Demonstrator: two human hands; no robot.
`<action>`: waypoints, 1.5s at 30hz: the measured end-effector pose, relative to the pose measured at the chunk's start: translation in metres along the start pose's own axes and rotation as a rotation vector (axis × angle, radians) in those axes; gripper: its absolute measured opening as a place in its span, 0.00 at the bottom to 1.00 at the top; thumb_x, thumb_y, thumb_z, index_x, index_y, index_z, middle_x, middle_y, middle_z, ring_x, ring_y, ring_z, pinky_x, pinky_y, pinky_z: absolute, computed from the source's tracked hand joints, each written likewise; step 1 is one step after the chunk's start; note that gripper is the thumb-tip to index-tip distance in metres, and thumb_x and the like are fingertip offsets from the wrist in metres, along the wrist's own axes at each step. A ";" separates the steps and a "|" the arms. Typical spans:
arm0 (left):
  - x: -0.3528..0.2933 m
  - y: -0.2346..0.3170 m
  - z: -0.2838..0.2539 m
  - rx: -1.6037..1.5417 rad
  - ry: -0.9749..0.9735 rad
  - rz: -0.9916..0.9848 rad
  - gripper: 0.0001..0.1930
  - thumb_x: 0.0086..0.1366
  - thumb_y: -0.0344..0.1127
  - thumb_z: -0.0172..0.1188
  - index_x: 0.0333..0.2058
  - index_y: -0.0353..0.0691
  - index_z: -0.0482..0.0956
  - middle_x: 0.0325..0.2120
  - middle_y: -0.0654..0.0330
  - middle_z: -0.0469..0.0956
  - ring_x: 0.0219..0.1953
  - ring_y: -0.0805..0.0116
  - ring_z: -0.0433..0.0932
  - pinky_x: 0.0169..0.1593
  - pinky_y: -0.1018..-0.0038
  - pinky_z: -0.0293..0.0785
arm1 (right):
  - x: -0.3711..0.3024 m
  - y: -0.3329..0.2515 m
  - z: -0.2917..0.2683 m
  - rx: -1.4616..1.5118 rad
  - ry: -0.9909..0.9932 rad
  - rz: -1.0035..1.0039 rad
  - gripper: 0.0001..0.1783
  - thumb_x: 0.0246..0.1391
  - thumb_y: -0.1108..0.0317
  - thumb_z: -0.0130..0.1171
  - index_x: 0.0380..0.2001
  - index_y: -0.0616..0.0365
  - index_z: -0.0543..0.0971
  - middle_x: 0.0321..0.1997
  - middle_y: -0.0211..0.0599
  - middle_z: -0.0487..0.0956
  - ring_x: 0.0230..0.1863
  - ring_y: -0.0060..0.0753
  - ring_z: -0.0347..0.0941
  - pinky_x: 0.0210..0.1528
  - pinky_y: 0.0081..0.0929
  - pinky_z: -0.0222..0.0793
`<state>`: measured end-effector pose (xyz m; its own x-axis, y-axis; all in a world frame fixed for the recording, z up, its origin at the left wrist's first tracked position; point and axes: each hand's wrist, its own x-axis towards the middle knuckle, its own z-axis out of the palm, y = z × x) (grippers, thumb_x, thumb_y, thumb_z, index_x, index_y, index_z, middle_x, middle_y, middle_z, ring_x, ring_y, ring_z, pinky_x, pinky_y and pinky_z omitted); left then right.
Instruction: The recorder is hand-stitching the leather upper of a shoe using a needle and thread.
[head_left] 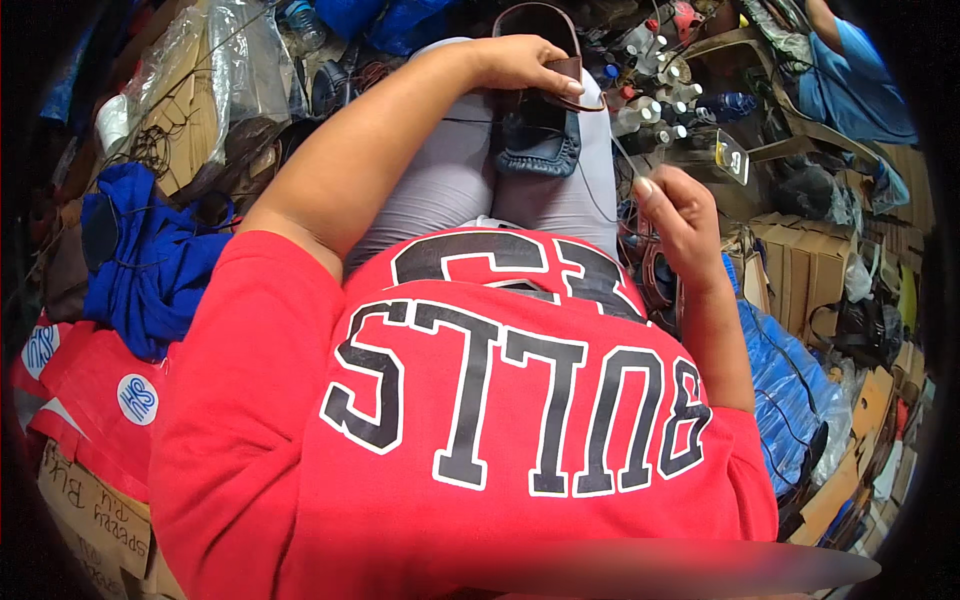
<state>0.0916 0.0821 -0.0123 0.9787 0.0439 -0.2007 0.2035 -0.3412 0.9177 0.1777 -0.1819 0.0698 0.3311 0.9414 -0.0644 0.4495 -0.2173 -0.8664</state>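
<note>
A dark blue moccasin-style shoe (pixel 538 152) with a gathered, stitched toe rests across my lap, its toe toward me. Brown edging runs around its opening. My left hand (pixel 530 66) is closed on the shoe's side, thumb over a brown leather piece. To the right, my right hand (pixel 682 212) is raised off the shoe, thumb and forefinger pinched together on a thread (pixel 622 150). This thin strand stretches between the shoe and those fingertips. Whether a needle is also in the pinch is too small to tell.
Several small bottles (pixel 655 115) stand ahead on the right, near a clear box (pixel 715 155). Cardboard boxes (pixel 790 265) and a blue plastic sheet (pixel 785 385) lie at my right. Blue cloth (pixel 150 262) and a red bag (pixel 105 400) are on the left. Another person's arm (pixel 824 24) shows at far right.
</note>
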 end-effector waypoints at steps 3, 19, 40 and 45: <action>-0.014 0.010 -0.004 -0.135 -0.115 0.050 0.22 0.53 0.43 0.67 0.42 0.35 0.77 0.37 0.63 0.79 0.40 0.75 0.74 0.48 0.79 0.66 | 0.005 0.022 0.005 0.153 0.092 0.043 0.07 0.54 0.70 0.58 0.27 0.63 0.78 0.22 0.28 0.70 0.26 0.17 0.63 0.28 0.21 0.60; -0.006 0.015 0.009 0.034 0.021 0.017 0.16 0.48 0.33 0.69 0.38 0.38 0.82 0.32 0.62 0.82 0.37 0.72 0.77 0.51 0.75 0.66 | 0.032 0.023 0.009 -0.341 -0.047 -0.056 0.14 0.49 0.74 0.55 0.41 0.53 0.81 0.25 0.35 0.71 0.25 0.29 0.69 0.29 0.23 0.64; 0.004 0.017 0.003 0.084 -0.164 0.117 0.17 0.51 0.34 0.65 0.40 0.36 0.80 0.34 0.60 0.82 0.37 0.72 0.77 0.48 0.76 0.69 | 0.065 0.052 -0.004 -0.213 -0.215 -0.087 0.15 0.48 0.76 0.56 0.40 0.52 0.82 0.28 0.32 0.71 0.31 0.28 0.70 0.35 0.24 0.65; 0.002 0.015 0.003 0.146 -0.178 0.054 0.18 0.49 0.35 0.67 0.41 0.38 0.80 0.36 0.61 0.81 0.40 0.71 0.76 0.49 0.76 0.67 | 0.069 0.058 0.003 -0.011 -0.233 0.028 0.13 0.49 0.77 0.57 0.38 0.50 0.83 0.29 0.27 0.70 0.31 0.24 0.66 0.38 0.19 0.63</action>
<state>0.0969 0.0748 -0.0004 0.9650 -0.1398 -0.2218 0.1321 -0.4715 0.8719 0.2245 -0.1291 0.0136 0.1435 0.9688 -0.2020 0.4520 -0.2457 -0.8575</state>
